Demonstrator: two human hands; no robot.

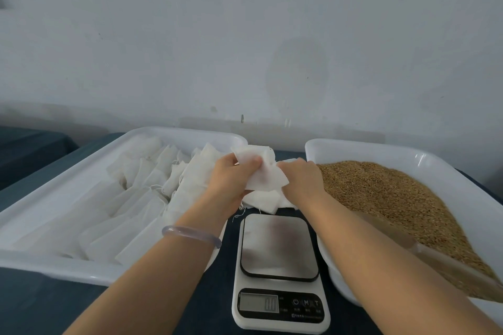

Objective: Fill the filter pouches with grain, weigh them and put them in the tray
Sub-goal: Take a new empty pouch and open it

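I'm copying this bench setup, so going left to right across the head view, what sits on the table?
Tray of pouches → scale → tray of grain. The left hand and right hand, holding a pouch, overlap and are left out.

Two hands, left hand (230, 174) and right hand (298, 179), pinch one pouch (265, 174). Left of it is one pouch tray (54, 266), its pouches too many to count. Right of it is one grain tray (381, 151) with one scoop (449, 264). Below is one scale (280, 266). One bracelet (190, 235).
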